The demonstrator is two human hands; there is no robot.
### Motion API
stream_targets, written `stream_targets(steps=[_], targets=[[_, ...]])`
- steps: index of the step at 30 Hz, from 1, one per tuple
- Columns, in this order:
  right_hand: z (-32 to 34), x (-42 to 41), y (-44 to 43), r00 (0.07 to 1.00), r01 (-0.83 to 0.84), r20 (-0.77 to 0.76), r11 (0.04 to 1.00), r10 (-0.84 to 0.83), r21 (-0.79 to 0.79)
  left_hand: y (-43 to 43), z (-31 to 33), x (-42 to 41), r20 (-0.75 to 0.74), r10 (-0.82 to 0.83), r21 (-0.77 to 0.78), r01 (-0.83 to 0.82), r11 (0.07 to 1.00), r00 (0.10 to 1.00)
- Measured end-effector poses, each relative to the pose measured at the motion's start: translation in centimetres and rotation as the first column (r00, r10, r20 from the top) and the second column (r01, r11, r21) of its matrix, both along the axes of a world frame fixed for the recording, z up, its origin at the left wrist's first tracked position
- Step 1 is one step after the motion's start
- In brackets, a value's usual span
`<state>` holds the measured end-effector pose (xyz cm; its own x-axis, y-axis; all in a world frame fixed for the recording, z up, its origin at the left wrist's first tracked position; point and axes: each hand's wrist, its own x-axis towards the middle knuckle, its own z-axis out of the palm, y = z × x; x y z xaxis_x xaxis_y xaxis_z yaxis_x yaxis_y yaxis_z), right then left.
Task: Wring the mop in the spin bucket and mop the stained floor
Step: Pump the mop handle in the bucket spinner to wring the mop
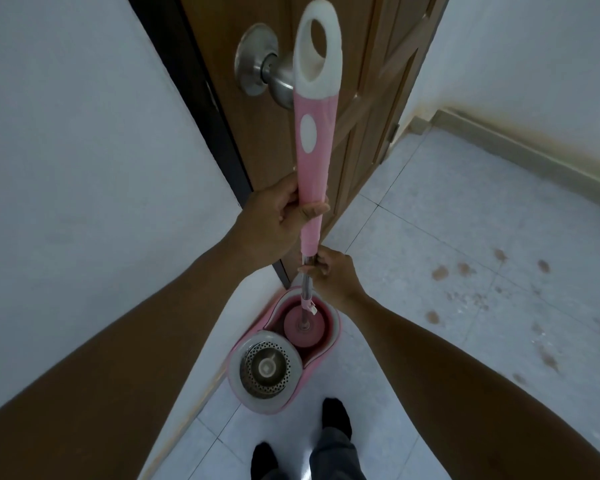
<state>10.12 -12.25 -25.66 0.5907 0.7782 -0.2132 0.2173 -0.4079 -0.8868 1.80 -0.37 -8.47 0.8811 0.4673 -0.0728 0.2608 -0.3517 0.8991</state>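
A: Surface and room?

B: Pale tiled floor (447,237), thin grey grout lines. Brown stains (440,273) lay scattered over the tiles to the right, well apart from the bucket. White wall (84,133) on the left. Wooden door (257,140) at the far side, with a steel knob (253,60) on it. Grimy skirting (534,154) ran along the far right wall.

A: Where was the mop?

B: Upright. The mop head (305,326) sat in the far compartment of the pink spin bucket (336,329). A perforated steel basket (264,368) filled the near compartment. The bucket stood on the floor beside the left wall, near the door's foot.

A: Hands?

B: The left hand (274,220) had its grip clamped round the low end of the pink mop handle (314,161). The right hand (333,278), just below, pinched the steel shaft (305,289) between thumb and fingers. The handle's white loop crossed in front of the knob.

A: Anything else?

B: Two feet (336,417) in dark socks on the tiles, on the near side of the bucket.
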Motion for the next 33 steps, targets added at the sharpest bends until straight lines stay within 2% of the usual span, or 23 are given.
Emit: stream_targets(steps=[11, 15, 19, 26, 30, 33], targets=[[-0.6, -0.2, 0.4, 0.990, -0.107, -0.111, 0.964, 0.082, -0.245, -0.7, -2.9, -1.1, -0.037, 0.025, -0.093, -0.028, 0.995, 0.999], [0.1, 0.0, -0.3, 0.985, -0.005, -0.170, 0.978, -0.031, -0.206, -0.4, -1.9, -0.6, -0.009, -0.042, -0.192, 0.039, 0.981, 0.999], [3.8, 1.5, -0.6, 0.971, -0.081, -0.230, 0.994, 0.062, -0.075, 0.7, 0.1, 0.4, 0.034, -0.158, -0.232, 0.162, 0.959, 0.987], [12.8, 6.3, -0.6, 0.975, -0.140, -0.171, 0.989, 0.145, 0.037, 2.6, 7.2, 4.2, 0.179, -0.247, -0.203, 0.281, 0.938, 0.953], [11.6, 6.0, -0.6, 0.987, -0.091, -0.132, 0.996, 0.093, 0.023, 2.6, 6.5, 4.9, 0.154, -0.271, -0.175, 0.296, 0.939, 0.950], [9.6, 4.7, -0.2, 0.998, 0.032, -0.060, 0.997, -0.028, 0.076, 2.8, 5.3, 5.1, 0.182, -0.229, -0.189, 0.263, 0.946, 0.956]])
